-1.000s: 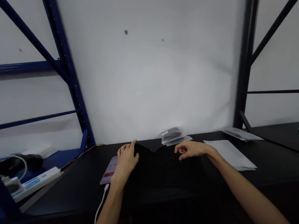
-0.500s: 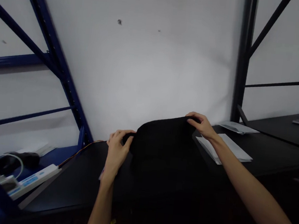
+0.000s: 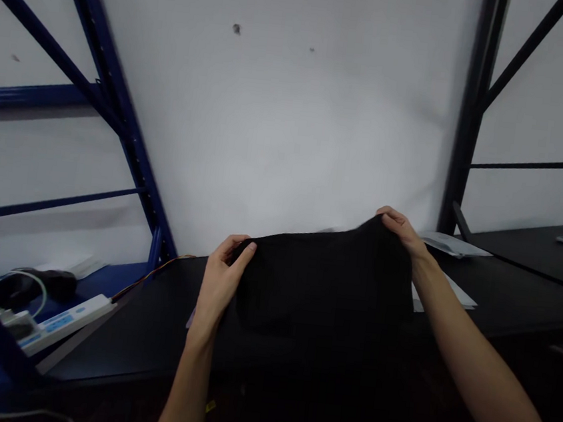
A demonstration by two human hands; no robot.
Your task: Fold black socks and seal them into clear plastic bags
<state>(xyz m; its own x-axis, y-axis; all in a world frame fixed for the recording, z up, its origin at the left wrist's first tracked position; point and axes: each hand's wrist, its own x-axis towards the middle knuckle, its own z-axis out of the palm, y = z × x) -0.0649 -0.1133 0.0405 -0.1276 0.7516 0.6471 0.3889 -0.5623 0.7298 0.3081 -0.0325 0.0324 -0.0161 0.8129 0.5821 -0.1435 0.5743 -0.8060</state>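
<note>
A black cloth [image 3: 319, 282] hangs between my hands above the dark shelf, its top edge pulled fairly straight and rising toward the right. My left hand [image 3: 222, 272] pinches its upper left corner between thumb and fingers. At the upper right corner, my right hand [image 3: 403, 232] grips the fabric, a little higher than the left. The cloth's lower part merges with the darkness below, so its bottom edge and exact kind cannot be made out.
White papers [image 3: 454, 293] and a flat white packet [image 3: 454, 244] lie on the black shelf [image 3: 148, 331] to the right. On the left are a white power strip [image 3: 71, 320], cables and a blue rack post [image 3: 121, 107]. A black post [image 3: 466, 123] stands at the right.
My right hand has moved right and slightly up, drawing the cloth's top edge wider and straighter. The cloth now covers more of the white papers. The view has shifted slightly.
</note>
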